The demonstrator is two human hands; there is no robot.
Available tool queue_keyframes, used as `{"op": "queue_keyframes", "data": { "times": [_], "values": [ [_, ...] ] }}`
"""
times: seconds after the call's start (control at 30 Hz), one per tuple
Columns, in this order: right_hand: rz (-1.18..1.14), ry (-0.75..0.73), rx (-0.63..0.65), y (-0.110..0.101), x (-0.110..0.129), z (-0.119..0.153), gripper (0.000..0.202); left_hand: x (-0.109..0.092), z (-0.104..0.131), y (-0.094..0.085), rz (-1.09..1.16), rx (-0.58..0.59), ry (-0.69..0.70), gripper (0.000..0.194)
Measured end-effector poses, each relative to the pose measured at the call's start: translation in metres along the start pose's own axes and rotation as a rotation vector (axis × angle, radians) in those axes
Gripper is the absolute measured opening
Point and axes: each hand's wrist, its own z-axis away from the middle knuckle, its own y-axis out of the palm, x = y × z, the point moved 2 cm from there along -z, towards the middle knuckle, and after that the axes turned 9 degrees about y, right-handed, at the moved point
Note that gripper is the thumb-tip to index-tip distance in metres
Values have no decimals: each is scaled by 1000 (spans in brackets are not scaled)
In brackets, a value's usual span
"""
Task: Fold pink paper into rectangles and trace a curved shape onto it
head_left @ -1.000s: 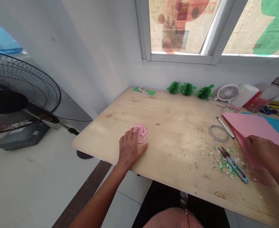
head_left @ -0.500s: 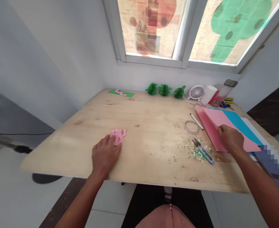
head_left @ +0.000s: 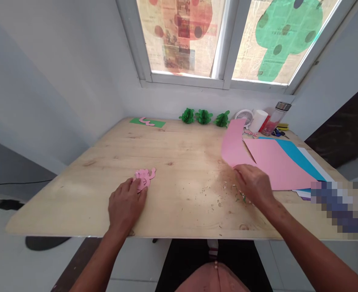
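My left hand (head_left: 126,205) lies flat on the table, its fingertips resting on a pink paper cutout (head_left: 145,180) with curled edges. Between the thumb and fingers of my right hand (head_left: 255,182) is the lower edge of a pink paper sheet (head_left: 235,144), which curves upward above the table. Another pink sheet (head_left: 284,164) lies flat to the right, over a blue sheet (head_left: 291,150) and white paper (head_left: 309,156). Green and white paper scraps (head_left: 238,194) show beside my right hand. The thread snips, pen and ring are hidden behind the hand and sheet.
Three green paper shapes (head_left: 203,117) stand along the wall. Right of them are a small white fan (head_left: 244,117), a white roll (head_left: 259,120) and a glass bottle (head_left: 274,121). At the back left lies a green strip (head_left: 159,124) with a pink wavy cutout (head_left: 147,122).
My right hand has lifted a pink sheet off the pile and carried it left, over the snips and scraps. My left hand stays on the cutout. The view has shifted slightly right.
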Motion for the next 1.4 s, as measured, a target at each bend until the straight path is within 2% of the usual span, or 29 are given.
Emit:
{"op": "queue_keyframes", "data": {
  "times": [0.17, 0.27, 0.37, 0.57, 0.9, 1.0, 1.17, 1.4],
  "values": [
    [-104, -189, 62, 9, 57, 22, 21, -1, 1, 0, 22, -5, -3, 44],
    [-199, -267, 77, 10, 75, 33, 22, -2, 1, -1, 52, -1, -30, 42],
    [-242, -284, 99, 11, 83, 39, 22, 0, 2, -1, 47, 18, -47, 39],
    [-215, -332, 154, 20, 86, 43, 19, 12, 4, 1, 80, 22, -71, 36],
    [-223, -371, 189, 29, 77, 58, 21, 29, 17, -2, 185, -73, -105, 41],
    [-247, -372, 186, 34, 77, 64, 21, 29, 16, -4, 203, -74, -29, 38],
    [-284, -354, 159, 42, 80, 70, 23, 30, 7, -8, 214, -88, 131, 22],
    [-273, -348, 150, 45, 79, 73, 22, 32, 7, -9, 195, -108, 161, 18]
  ]
}}
